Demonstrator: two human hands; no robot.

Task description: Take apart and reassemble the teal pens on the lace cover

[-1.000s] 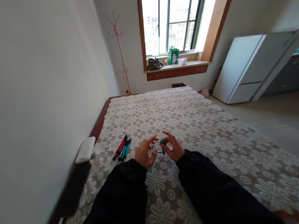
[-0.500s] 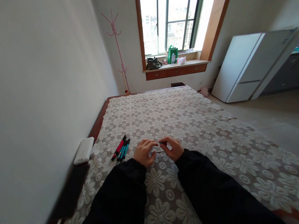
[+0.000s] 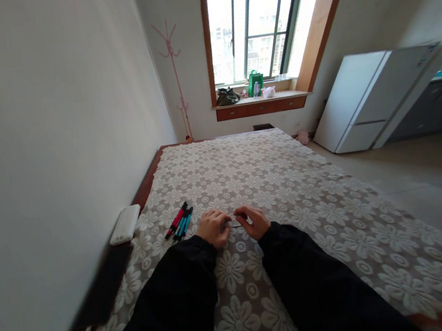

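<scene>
Pen parts, a thin pale sliver (image 3: 235, 223) low in the middle of the frame, sit pinched between both hands on the flowered lace cover (image 3: 288, 178). Left hand (image 3: 212, 227) and right hand (image 3: 253, 221) are curled, fingertips closed on it, knuckles resting on the cover. Red and teal pens (image 3: 178, 221) lie just left; a white box (image 3: 124, 224) sits at the wall edge, with wide cover beyond.

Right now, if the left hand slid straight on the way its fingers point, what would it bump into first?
Probably the right hand: the left hand points across at it, a small thin object between their fingertips. Depth is unclear.
</scene>
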